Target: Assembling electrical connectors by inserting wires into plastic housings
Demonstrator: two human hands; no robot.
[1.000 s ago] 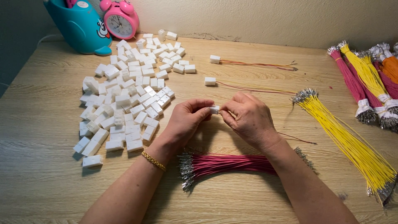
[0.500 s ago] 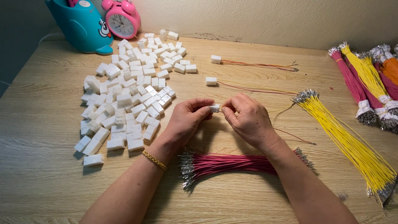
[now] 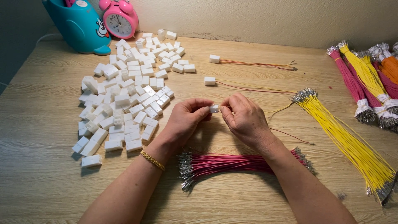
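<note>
Wooden table [image 3: 49, 182], white connector [image 3: 214, 108] pinched between both hands' fingers [image 3: 203, 110].

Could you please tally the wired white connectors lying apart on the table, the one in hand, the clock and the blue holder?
Wired connectors on the table: 2
Held connector, between left hand and right hand: 1
Pink alarm clock: 1
Blue holder: 1
Total: 5

The light is warm and even, coming from above; the hands cast soft shadows on the wooden table [image 3: 49, 186] toward the viewer; no strong glare; the view is sharp in the middle, slightly bent at the edges; the left corner is darker.
</note>
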